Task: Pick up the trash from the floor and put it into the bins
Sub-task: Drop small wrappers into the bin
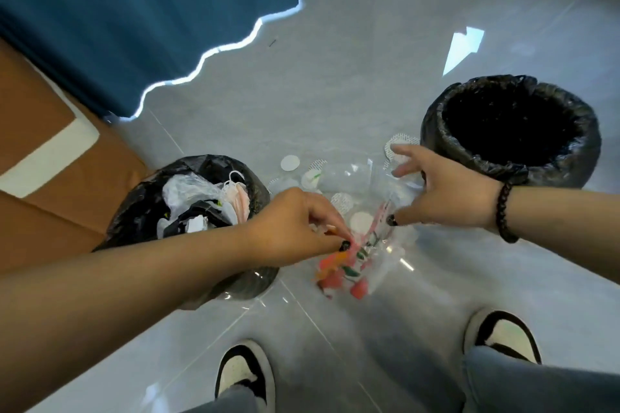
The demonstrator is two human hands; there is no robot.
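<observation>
Head view: left hand [295, 228] pinching pink bag [352, 265] just above floor [335, 77], between bins; right hand [443, 191] spread, holding nothing, over clear wrappers [349, 174]. Risk: thin pinch slipping, bag dropping short of left bin [141, 211].

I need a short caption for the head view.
Left hand pinches a pink printed wrapper between two black-lined bins.

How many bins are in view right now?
2. One bin sits at the left, already holding trash, just behind the left forearm. The other bin, apparently empty, stands at the right beyond the right hand.
</observation>
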